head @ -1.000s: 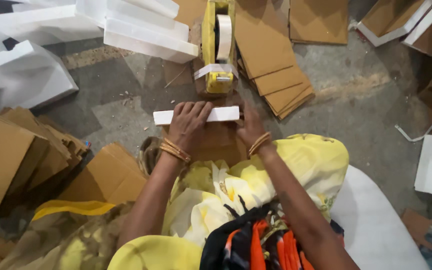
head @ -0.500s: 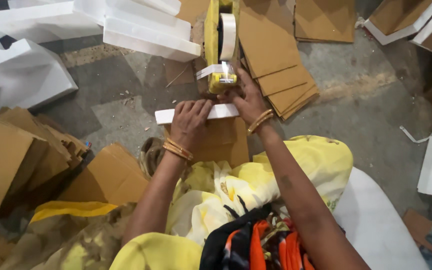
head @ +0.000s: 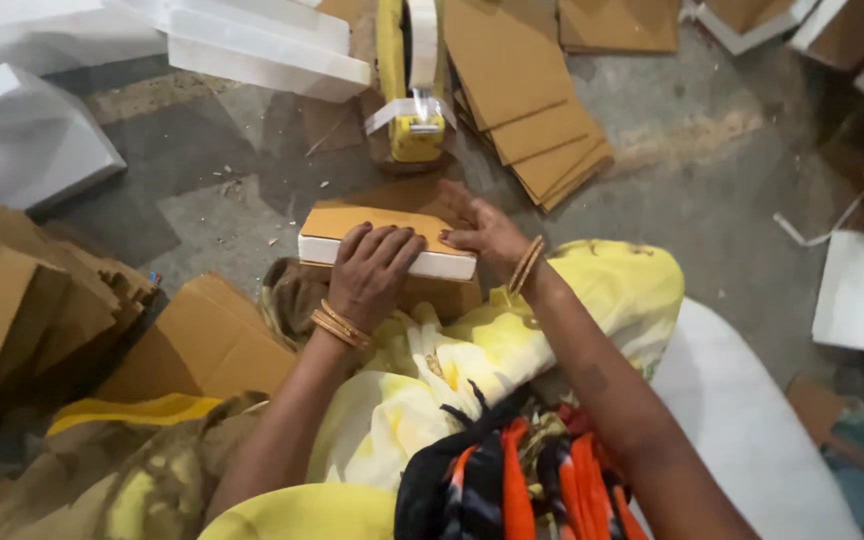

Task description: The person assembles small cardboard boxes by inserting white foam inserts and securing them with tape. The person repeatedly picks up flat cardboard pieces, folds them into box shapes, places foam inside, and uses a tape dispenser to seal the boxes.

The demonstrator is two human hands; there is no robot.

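Left hand: the left hand (head: 372, 275) lies palm down, fingers spread a little, pressing on the near edge of the flat block of white foam faced with brown cardboard (head: 352, 228); thin gold bangles (head: 337, 325) ring the wrist.
Right hand: the right hand (head: 487, 232) rests at the block's right end, fingers stretched out flat and open, touching its top edge; it pinches nothing. Gold bangles (head: 526, 266) circle this wrist too.
Block: it sits in front of the person's knees, long side running left to right, tilted so that both the brown top face and the white front side show, on top of another brown cardboard piece (head: 442, 298).
Tape dispenser: a yellow tape dispenser with a roll of pale tape (head: 412, 80) stands on the floor just beyond the block, apart from both hands.
Cardboard stack: a fanned stack of brown cardboard sheets (head: 537, 130) lies right of the dispenser.
Foam: long white foam slabs (head: 262, 50) lie at the upper left.
Left side: folded brown cardboard pieces (head: 42, 300) are heaped beside the person's left arm.
Floor: grey concrete floor (head: 712, 220), littered with small scraps.
Clothing: yellow patterned cloth (head: 472, 350) covers the lap.
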